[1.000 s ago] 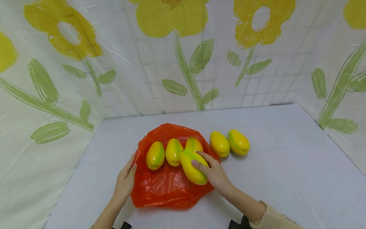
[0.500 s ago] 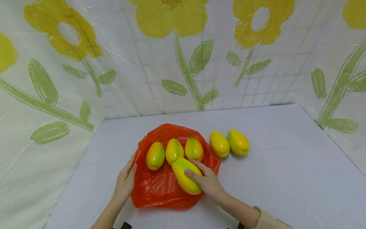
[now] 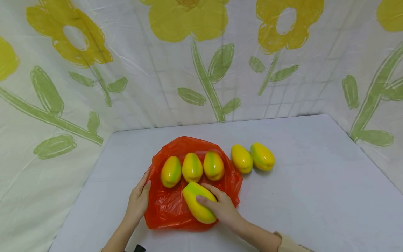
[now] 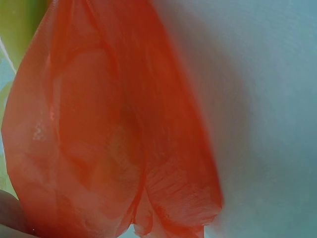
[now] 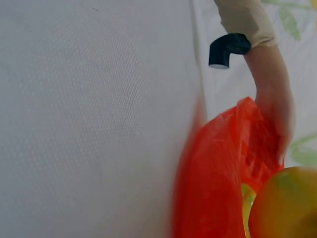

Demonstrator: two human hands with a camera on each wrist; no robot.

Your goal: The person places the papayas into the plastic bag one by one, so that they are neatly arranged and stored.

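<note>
An open red plastic bag [image 3: 173,206] lies on the table, three glossy yellow-green papayas [image 3: 192,167] side by side in its back half. My left hand [image 3: 138,199] holds the bag's left rim, thumb at the inner side, fingers outside. My right hand [image 3: 221,210] grips another papaya [image 3: 198,204], thumb on top, over the front of the bag. This papaya [image 5: 287,203] also shows at the lower right of the right wrist view. In the left wrist view, the bag's red film [image 4: 99,124] fills much of the frame, with part of the hand at the lower left.
Two more papayas [image 3: 241,158] lie close together outside the bag, just past its right edge. The table [image 3: 315,182] has a white cover. Behind it hangs a pale sheet [image 3: 151,87] printed with yellow flowers.
My right hand has carried its papaya left and toward me, from the bag's right side to its front middle, uncovering the rightmost papaya inside. My left hand has stayed put.
</note>
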